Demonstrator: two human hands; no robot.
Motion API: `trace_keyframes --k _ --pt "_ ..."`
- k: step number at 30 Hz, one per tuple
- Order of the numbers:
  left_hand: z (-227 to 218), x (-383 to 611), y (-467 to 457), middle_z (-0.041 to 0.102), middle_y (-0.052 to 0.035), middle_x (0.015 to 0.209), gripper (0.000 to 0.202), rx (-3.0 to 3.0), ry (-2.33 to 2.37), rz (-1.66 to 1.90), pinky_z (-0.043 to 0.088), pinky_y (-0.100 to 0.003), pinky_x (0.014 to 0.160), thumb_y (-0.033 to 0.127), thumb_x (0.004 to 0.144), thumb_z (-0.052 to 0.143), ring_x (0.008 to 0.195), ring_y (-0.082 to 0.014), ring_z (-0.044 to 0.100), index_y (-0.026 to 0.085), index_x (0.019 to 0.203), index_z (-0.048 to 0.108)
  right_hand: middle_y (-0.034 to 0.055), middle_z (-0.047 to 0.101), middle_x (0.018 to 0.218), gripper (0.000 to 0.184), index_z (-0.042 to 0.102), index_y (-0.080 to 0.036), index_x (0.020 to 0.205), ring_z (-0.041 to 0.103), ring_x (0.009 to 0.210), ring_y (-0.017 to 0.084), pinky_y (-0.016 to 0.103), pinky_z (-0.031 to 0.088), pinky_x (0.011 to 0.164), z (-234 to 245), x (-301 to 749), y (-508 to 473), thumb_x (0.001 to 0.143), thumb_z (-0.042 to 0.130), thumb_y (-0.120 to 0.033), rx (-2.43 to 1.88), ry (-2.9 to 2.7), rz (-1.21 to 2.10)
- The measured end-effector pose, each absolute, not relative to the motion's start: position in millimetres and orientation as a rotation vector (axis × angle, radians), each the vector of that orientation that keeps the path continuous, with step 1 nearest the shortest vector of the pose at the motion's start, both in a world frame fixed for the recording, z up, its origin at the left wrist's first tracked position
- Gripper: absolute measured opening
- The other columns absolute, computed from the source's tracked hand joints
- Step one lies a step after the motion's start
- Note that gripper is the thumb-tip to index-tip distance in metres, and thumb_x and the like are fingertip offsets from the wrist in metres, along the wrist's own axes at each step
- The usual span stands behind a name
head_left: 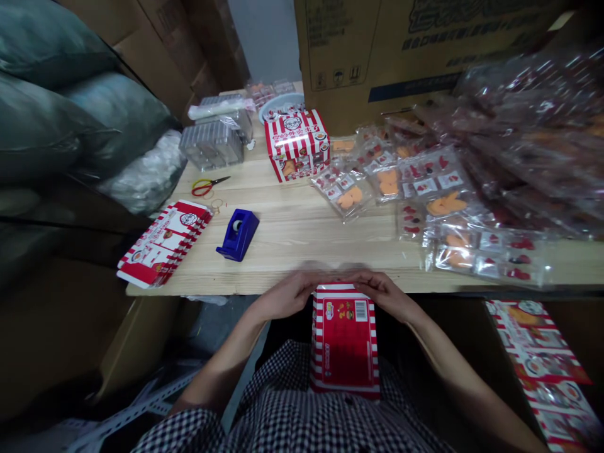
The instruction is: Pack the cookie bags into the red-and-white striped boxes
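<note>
A red and white striped carton (345, 343) stands on end against my lap, just below the edge of the wooden table (292, 226). My left hand (287, 294) and my right hand (384, 292) both close over its top end, fingers bent around the upper flaps. A clear plastic packet, blurred by motion, lies across the top between my fingers. A finished striped box (297, 145) stands upright near the back of the table.
A stack of flat striped cartons (165, 242) lies at the table's left edge, beside a blue tape dispenser (238, 234) and red scissors (207, 185). Several clear packets of toy food (438, 207) cover the right side. Clear plastic trays (212, 143) and a large cardboard box (377, 56) stand behind.
</note>
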State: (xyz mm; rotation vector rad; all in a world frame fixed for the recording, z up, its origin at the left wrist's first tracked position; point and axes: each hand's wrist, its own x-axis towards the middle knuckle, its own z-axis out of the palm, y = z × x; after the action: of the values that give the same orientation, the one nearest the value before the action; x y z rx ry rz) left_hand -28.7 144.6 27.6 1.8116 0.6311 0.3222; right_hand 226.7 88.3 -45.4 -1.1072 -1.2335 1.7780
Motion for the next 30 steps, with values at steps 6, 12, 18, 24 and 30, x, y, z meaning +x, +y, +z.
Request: trace_keyframes --k 6,12,18,24,30 --pt "26 -31 120 0.061 -0.0072 0.139 0.046 1.863 0.807 0.375 0.042 -0.048 0.109 0.026 0.094 0.057 0.128 -0.0266 0.057 0.030 0.140 0.055 0.0040 0.070 0.121 0.032 0.068 -0.032 0.121 0.061 0.121 0.026 0.050 0.046 0.105 -43 226 78 0.095 0.056 -0.047 -1.112 -1.285 1.727" --pt "28 -24 106 0.061 -0.0048 0.139 0.047 1.842 0.857 0.489 0.043 -0.045 0.110 0.018 0.095 0.054 0.128 -0.0250 0.057 0.031 0.140 0.055 0.0038 0.066 0.130 0.032 0.067 -0.031 0.120 0.059 0.123 0.025 0.047 0.040 0.112 -41 218 68 0.094 0.058 -0.048 -1.087 -1.009 1.768" --pt "21 -35 104 0.067 -0.0058 0.130 0.039 1.768 0.932 0.470 0.046 -0.044 0.105 0.026 0.094 0.057 0.119 -0.0262 0.062 0.029 0.132 0.063 0.0056 0.066 0.131 0.032 0.067 -0.030 0.119 0.061 0.122 0.025 0.047 0.044 0.109 -47 209 49 0.093 0.061 -0.047 -1.026 -0.724 1.814" --pt "13 -42 103 0.072 -0.0073 0.123 0.036 1.460 0.979 0.430 0.050 -0.044 0.101 0.034 0.091 0.063 0.111 -0.0263 0.066 0.025 0.124 0.069 0.0027 0.059 0.141 0.031 0.070 -0.033 0.119 0.052 0.133 0.025 0.047 0.038 0.114 -36 216 46 0.091 0.065 -0.043 -1.024 -0.927 1.771" --pt "10 -32 104 0.076 -0.0090 0.110 0.036 1.205 0.984 0.490 0.054 -0.038 0.089 0.039 0.090 0.064 0.096 -0.0241 0.071 0.019 0.119 0.072 0.0056 0.076 0.109 0.035 0.073 -0.027 0.116 0.071 0.102 0.024 0.045 0.050 0.100 -24 229 65 0.085 0.072 -0.042 -1.082 -0.961 1.845"
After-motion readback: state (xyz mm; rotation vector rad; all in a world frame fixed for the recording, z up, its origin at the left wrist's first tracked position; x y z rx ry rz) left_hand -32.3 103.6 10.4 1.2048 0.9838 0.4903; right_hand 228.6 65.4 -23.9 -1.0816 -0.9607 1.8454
